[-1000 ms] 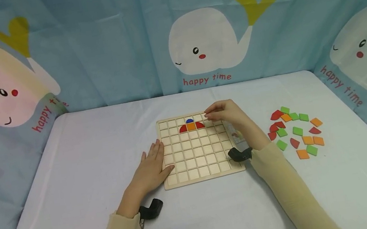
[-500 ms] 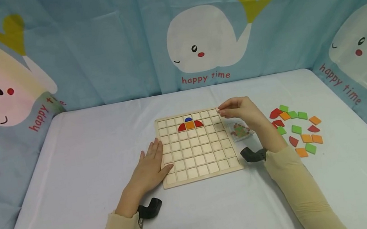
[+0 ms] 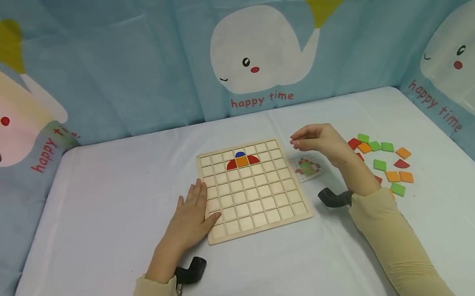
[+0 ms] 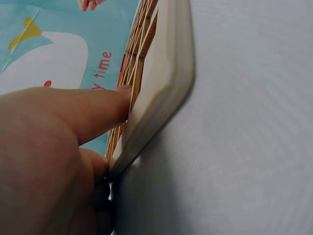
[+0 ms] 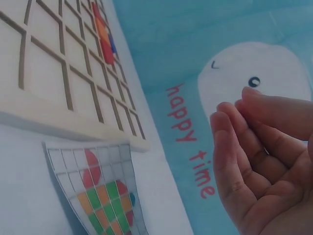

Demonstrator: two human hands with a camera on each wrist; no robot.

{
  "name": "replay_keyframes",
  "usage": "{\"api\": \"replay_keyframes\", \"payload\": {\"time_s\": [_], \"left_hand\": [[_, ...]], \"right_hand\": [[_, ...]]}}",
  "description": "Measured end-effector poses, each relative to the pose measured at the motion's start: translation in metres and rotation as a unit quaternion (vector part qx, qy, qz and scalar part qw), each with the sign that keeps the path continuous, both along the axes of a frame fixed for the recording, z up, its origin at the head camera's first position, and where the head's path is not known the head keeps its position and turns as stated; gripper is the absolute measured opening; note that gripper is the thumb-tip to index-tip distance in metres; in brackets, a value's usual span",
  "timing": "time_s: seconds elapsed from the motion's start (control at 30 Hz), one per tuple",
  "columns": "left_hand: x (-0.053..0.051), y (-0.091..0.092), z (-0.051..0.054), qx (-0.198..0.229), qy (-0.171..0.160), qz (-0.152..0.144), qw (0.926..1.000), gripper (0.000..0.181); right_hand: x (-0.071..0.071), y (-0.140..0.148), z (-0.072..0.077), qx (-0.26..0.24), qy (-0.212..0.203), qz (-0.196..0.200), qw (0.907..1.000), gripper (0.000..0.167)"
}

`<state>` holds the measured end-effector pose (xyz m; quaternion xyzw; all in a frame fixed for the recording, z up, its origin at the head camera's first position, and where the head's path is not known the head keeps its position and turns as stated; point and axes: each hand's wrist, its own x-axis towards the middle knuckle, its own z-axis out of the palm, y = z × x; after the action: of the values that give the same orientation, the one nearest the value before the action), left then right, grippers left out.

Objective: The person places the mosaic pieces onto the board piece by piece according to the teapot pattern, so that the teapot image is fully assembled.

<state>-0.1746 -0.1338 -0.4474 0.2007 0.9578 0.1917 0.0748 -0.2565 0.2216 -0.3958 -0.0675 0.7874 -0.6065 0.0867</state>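
A wooden grid board lies on the white table. Near its far edge sit a blue half-round piece, an orange square and a red curved piece on each side of the square. My left hand rests along the board's left edge, its fingers extended; the left wrist view has the thumb touching the grid face. Off the board's right side, my right hand hovers with bent, relaxed fingers. Nothing shows between its fingertips in the right wrist view. Below it lies a pattern card, seen closer in the right wrist view.
To the right, several green, orange and red pieces lie scattered, some hidden by the right forearm. A blue curtain with whales hangs behind the table. A black camera mount sits on each wrist.
My right hand has moved right, from over the board's far right corner to beyond its edge, uncovering the pattern card. The left hand stays on the board's edge. The head view shifts slightly.
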Motion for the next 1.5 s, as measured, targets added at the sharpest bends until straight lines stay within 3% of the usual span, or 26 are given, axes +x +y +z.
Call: {"api": "replay_keyframes", "payload": {"time_s": [0.33,0.5,0.63,0.8,1.03,1.2,1.4,1.5], "left_hand": [[0.000,-0.003,0.002,0.000,0.003,0.000,1.0000,0.078],[0.000,-0.002,0.002,0.003,0.002,0.000,1.0000,0.078],[0.000,-0.002,0.002,0.004,-0.001,0.001,1.0000,0.078],[-0.001,-0.002,-0.001,0.002,-0.002,-0.003,1.0000,0.078],[-0.001,0.000,0.000,0.004,-0.004,-0.004,1.0000,0.078],[0.000,0.000,0.001,0.005,-0.004,-0.005,1.0000,0.077],[0.000,0.000,0.001,0.008,0.003,-0.007,0.9999,0.077],[0.000,0.000,0.002,0.007,0.003,-0.008,0.9999,0.077]], "right_hand": [[0.001,0.045,0.006,0.052,-0.008,-0.049,0.9974,0.039],[0.004,0.075,0.003,-0.002,-0.018,-0.115,0.9932,0.030],[0.008,0.094,-0.001,-0.062,-0.024,-0.171,0.9830,0.024],[0.013,0.112,-0.008,-0.091,-0.053,-0.235,0.9663,0.034],[0.014,0.124,-0.016,-0.163,-0.064,-0.277,0.9450,0.012],[0.016,0.130,-0.017,-0.193,-0.073,-0.311,0.9278,0.011],[0.018,0.136,-0.019,-0.208,-0.067,-0.327,0.9195,0.009],[0.018,0.138,-0.022,-0.172,-0.068,-0.345,0.9202,0.009]]}}
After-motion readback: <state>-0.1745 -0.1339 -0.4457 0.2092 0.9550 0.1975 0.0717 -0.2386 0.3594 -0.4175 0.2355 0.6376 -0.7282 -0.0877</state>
